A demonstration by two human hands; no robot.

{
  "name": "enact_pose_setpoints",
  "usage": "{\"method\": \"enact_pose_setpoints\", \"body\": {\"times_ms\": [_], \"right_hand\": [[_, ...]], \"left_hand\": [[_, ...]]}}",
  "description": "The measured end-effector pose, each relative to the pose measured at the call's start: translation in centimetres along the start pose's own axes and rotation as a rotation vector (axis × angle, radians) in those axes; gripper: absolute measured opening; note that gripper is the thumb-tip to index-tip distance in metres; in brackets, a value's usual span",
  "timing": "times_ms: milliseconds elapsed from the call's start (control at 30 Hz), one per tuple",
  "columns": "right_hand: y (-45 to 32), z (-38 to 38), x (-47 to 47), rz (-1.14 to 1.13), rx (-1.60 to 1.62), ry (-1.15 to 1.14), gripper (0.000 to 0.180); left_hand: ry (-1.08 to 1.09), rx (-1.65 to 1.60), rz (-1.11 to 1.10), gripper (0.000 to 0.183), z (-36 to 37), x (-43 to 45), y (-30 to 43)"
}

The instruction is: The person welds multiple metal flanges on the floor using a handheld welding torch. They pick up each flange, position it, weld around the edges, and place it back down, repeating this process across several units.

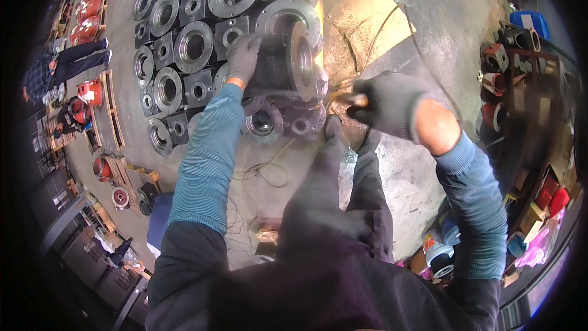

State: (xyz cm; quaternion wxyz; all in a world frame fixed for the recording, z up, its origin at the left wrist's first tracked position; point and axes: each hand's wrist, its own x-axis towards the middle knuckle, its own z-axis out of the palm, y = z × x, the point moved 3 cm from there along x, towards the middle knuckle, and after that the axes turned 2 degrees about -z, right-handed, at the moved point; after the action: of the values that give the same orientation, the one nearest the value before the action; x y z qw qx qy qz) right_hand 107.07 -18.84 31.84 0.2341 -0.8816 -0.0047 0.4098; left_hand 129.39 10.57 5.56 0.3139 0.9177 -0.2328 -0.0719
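Observation:
My left hand (245,57), in a grey glove, lies with curled fingers at the left edge of a dark flanged metal housing (272,66). The housing lies on its side. Its machined flange (303,62) faces right, and motion blurs it. My right hand (390,103), gloved too, is closed around a tool with a yellowish handle (342,96), just right of that flange. Blur and the glove hide what kind of tool it is. Rows of similar flanged metal castings (194,47) with round bores stand beyond and left of my left hand.
A cable (383,25) crosses a tan sheet (381,14) on the floor; another cable (264,172) coils near my legs. Red castings (90,9) sit on pallets (110,105) at left, where a person (69,66) stands. Metal parts crowd a rack (528,78) at right.

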Motion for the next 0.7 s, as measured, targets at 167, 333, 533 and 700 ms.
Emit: {"method": "enact_pose_setpoints", "body": {"times_ms": [167,333,533,700], "right_hand": [[1.7,5.1,-0.6,0.059,0.015,0.053,0.035],[0.1,9.0,0.7,0.020,0.144,0.101,0.030],[3.8,15.6,-4.0,0.016,0.338,0.184,0.039],[11.5,20.3,-7.7,0.294,0.984,0.289,0.025]], "left_hand": [[-0.153,-0.265,-0.073,0.031,-0.3,1.1,-0.9],[-0.367,-0.180,-0.159,0.039,-2.5,2.3,0.6],[-0.410,-0.106,-0.161,0.041,-2.3,3.1,0.7],[-0.189,0.031,-0.022,0.035,-0.6,1.8,0.9]]}}
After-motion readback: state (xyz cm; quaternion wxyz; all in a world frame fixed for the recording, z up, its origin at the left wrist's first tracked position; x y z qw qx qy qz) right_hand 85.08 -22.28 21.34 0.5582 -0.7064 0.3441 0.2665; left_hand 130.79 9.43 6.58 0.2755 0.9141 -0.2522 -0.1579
